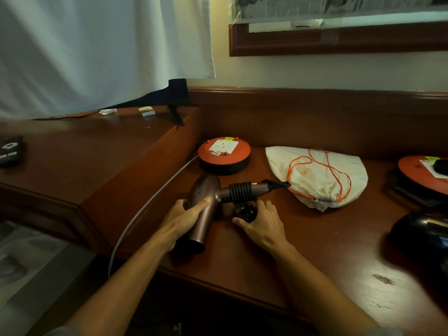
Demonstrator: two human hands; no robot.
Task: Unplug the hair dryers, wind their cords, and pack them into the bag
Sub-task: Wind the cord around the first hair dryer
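Observation:
A bronze-brown hair dryer lies on the wooden desk, its barrel pointing toward me. Its black cord is coiled in several turns around the handle. My left hand grips the dryer's barrel. My right hand holds the black plug just below the handle. A white drawstring bag with an orange cord lies to the right, its mouth drawn shut. A second, black hair dryer sits at the right edge, partly cut off.
A round red socket reel stands behind the dryer, with a grey cable running off the desk's left edge. Another red reel sits far right. A raised wooden cabinet on the left carries a remote.

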